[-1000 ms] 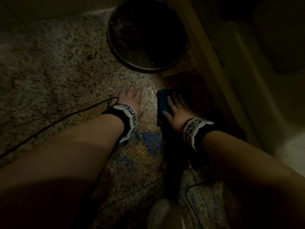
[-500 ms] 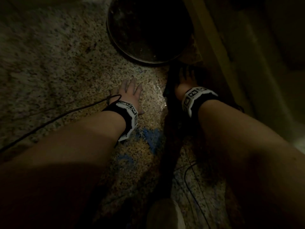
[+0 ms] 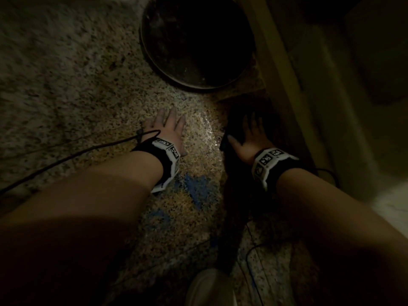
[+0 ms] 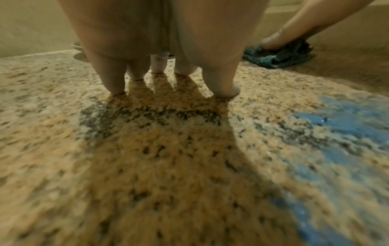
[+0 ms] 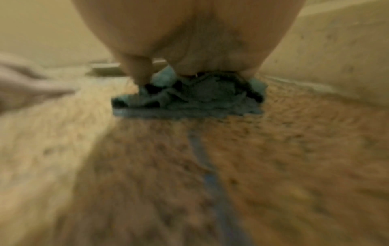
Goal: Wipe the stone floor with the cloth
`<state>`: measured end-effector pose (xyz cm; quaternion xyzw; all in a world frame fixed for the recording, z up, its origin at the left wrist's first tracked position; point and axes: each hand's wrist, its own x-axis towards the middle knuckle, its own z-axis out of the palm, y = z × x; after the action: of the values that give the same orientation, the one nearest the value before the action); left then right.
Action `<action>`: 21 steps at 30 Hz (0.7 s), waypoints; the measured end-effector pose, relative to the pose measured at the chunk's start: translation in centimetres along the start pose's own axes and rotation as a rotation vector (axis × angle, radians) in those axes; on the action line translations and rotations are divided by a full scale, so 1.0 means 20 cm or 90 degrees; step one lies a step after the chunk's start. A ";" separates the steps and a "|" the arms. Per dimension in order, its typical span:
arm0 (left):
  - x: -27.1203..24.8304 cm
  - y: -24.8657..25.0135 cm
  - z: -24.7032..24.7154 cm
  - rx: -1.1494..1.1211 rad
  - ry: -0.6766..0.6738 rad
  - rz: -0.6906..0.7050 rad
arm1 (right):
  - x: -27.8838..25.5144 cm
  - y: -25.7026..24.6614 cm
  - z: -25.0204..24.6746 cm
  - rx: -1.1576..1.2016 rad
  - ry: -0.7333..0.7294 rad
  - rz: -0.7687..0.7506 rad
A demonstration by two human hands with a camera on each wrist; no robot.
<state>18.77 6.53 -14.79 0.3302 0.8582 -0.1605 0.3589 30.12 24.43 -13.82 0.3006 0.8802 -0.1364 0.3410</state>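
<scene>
The speckled stone floor (image 3: 77, 102) fills the head view, with blue smears (image 3: 196, 191) between my forearms. My right hand (image 3: 251, 133) lies flat with spread fingers on a dark teal cloth (image 3: 231, 129), pressing it to the floor beside a wooden edge. The right wrist view shows the crumpled cloth (image 5: 189, 98) under the palm and a blue streak (image 5: 210, 174) trailing behind it. My left hand (image 3: 169, 127) rests flat on the bare floor, fingers straight, holding nothing. In the left wrist view its fingertips (image 4: 225, 89) touch the stone, and the cloth (image 4: 280, 56) shows far right.
A round dark metal pan (image 3: 196, 40) sits on the floor just beyond the hands. A wooden frame (image 3: 282, 74) runs along the right. Thin black cables (image 3: 66, 160) cross the floor at left and near a pale shoe (image 3: 209, 288) at the bottom.
My right hand pushed the cloth forward toward the pan, then drew it back a little. The left hand stayed planted on the floor.
</scene>
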 end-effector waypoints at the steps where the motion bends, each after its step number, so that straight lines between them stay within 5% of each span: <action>1: 0.00 0.00 0.00 -0.001 -0.001 -0.001 | 0.01 0.00 -0.01 -0.015 -0.002 -0.001; 13: 0.00 0.00 0.00 -0.011 -0.004 0.007 | 0.19 -0.09 -0.28 -0.164 0.008 -0.033; 21: -0.01 -0.01 0.02 -0.016 0.013 0.014 | 0.06 0.08 -0.05 -0.031 0.088 -0.057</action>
<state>19.05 6.09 -14.95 0.3369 0.8600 -0.1423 0.3559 29.93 26.65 -13.97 0.2615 0.9171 -0.1093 0.2804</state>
